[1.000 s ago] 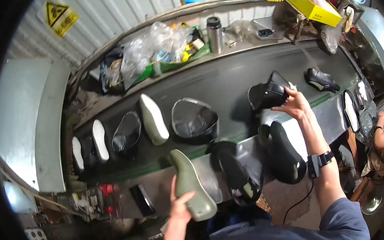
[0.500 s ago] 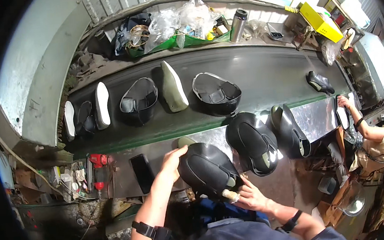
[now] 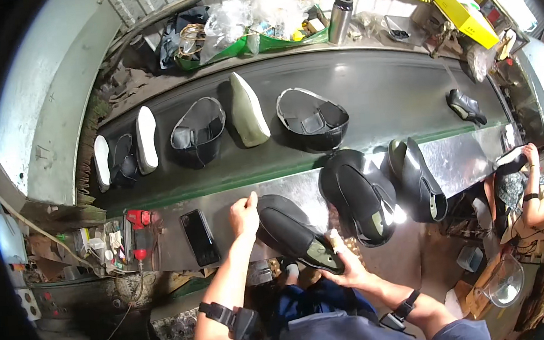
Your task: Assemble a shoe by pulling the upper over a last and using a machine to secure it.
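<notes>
A black shoe upper (image 3: 289, 226) on a pale green last is held before me, tilted, toe to upper left, over the bench's near edge. At its toe, my left hand (image 3: 244, 217) is closed, thumb up against the edge; its fingertips are partly hidden. My right hand (image 3: 351, 267) grips the heel end from the right. A pale wrapping or cover (image 3: 336, 240) shows at one of that hand's fingertips. Just right of this shoe stand a larger black shoe (image 3: 357, 195) and another black shoe (image 3: 417, 184), both with green lasts inside.
Along the dark conveyor belt (image 3: 258, 75) lie white soles (image 3: 146, 138), black uppers (image 3: 197, 134) and a pale-sided sole (image 3: 248, 111). A phone (image 3: 200, 237) and a red tool (image 3: 139, 231) lie left on the metal bench. A co-worker (image 3: 543, 203) handles a white-soled piece at right.
The shoe in my hands has turned, its opening now facing nearer me. My right hand has risen along the heel; my left has shifted slightly at the toe. The co-worker's arm has moved.
</notes>
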A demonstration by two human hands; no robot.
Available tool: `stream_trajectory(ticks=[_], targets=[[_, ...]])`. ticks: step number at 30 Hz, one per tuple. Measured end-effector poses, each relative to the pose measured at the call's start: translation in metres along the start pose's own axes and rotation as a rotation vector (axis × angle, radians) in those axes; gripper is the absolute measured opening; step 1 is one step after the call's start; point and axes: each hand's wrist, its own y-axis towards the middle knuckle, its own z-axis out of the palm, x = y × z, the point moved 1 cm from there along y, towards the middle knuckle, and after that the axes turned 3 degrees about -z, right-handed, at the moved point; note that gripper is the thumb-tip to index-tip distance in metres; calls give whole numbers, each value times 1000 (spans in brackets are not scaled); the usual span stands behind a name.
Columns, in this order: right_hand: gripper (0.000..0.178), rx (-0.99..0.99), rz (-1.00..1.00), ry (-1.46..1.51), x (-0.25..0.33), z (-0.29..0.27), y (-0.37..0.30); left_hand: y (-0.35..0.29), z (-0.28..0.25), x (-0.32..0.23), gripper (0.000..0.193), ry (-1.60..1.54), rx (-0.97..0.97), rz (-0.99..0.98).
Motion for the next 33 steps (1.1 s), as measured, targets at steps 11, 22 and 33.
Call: stream_trajectory(ticks=[11,22,33], targets=[[84,137,-52,101,-17,-15,8,-34,27,-37,48,133,-172,-98],[101,525,863,911,82,-11,126,-90,-82,-30,35,-371,-313,104],[49,666,277,806,226,133,77,-258,-256,80,39,-486,-866,-72]])
